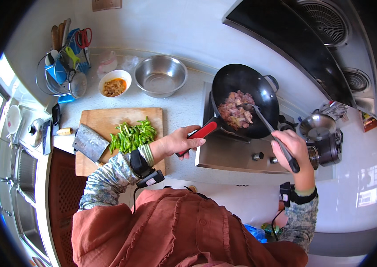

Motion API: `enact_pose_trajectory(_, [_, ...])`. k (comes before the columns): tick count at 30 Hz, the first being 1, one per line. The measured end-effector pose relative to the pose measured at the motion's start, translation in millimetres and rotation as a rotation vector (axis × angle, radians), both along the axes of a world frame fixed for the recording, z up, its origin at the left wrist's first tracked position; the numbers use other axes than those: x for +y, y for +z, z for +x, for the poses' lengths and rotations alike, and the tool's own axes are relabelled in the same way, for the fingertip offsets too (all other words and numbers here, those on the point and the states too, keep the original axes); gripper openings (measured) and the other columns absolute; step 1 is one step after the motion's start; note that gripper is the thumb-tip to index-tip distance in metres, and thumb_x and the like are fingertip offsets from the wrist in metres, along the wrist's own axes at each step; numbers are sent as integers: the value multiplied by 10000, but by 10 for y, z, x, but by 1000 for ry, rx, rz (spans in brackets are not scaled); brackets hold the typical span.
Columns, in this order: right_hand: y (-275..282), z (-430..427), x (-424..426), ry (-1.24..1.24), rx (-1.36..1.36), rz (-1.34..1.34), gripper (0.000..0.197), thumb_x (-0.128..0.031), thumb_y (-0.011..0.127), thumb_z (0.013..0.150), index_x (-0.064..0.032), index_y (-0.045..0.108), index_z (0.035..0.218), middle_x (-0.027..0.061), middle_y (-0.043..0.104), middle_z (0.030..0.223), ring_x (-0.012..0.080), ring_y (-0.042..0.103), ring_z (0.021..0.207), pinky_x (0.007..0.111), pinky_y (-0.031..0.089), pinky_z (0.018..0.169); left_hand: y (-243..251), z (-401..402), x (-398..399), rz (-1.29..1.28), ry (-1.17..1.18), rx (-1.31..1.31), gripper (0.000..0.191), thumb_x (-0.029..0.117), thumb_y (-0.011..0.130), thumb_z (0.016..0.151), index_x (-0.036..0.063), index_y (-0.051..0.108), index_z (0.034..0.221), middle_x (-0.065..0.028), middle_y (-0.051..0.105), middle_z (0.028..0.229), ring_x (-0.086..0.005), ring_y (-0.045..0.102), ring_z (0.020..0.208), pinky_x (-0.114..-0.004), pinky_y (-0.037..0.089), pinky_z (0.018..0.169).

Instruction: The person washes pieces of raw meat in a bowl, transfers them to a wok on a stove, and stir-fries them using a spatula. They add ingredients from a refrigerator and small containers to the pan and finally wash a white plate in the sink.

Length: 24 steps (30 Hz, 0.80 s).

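Observation:
My left hand (183, 141) grips the red and black handle (203, 131) of a black wok (261, 96), which sits tilted over the stove. Chopped meat (236, 108) lies in the wok. In my right hand (290, 148) is a metal cooking spatula or ladle (265, 120) with a black grip end; its head rests in the meat. To the left, a wooden cutting board (90, 116) bears cut green peppers (133, 135) and a cleaver (91, 142).
Behind the board stand a bowl of food (115, 83) and a steel basin (160, 76). A utensil rack (63, 71) is at the back left, the sink (28, 207) at far left. A range hood (295, 50) overhangs the stove (228, 155). Another metal pan (318, 126) stands right.

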State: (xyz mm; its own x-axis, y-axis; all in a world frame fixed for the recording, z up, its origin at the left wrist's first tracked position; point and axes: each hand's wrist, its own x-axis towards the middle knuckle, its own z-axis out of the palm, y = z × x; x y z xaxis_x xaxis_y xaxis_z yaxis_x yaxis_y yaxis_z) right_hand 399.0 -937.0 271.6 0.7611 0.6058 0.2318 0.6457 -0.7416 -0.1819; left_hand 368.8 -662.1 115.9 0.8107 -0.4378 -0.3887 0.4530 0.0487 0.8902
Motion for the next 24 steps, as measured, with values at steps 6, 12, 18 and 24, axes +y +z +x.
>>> enact_pose_trajectory(6, [514,-122,178,117,-26,89,65,-4,573,656,3,566,721,122,554,613,254,550,542,300,437,500,92,-59,-53,29,-58,-29,406,184,601,776,-8,426,1087,-12,453,593,-73,442,386,-207,363,315])
enact_pose_trajectory(12, [407,-120,-24,197,165,138,18,-11,562,674,-18,552,687,105,547,603,256,546,539,304,433,498,266,-136,-136,122,-25,-32,311,230,539,820,-7,472,1009,-2,452,572,-59,423,387,-201,343,335])
enact_pose_trajectory(18, [-350,282,-673,335,-48,30,72,-62,584,673,-42,544,729,81,501,561,239,510,504,309,429,482,328,-151,-251,187,-1,-49,302,265,536,826,5,501,977,0,466,555,-55,421,381,-200,343,342])
enact_pose_trajectory(24, [86,479,-982,-120,213,336,75,-87,539,772,-23,554,734,29,526,571,116,516,519,215,381,484,310,-302,-217,379,110,-126,356,281,599,772,12,525,993,-50,526,595,-131,501,436,-252,415,415])
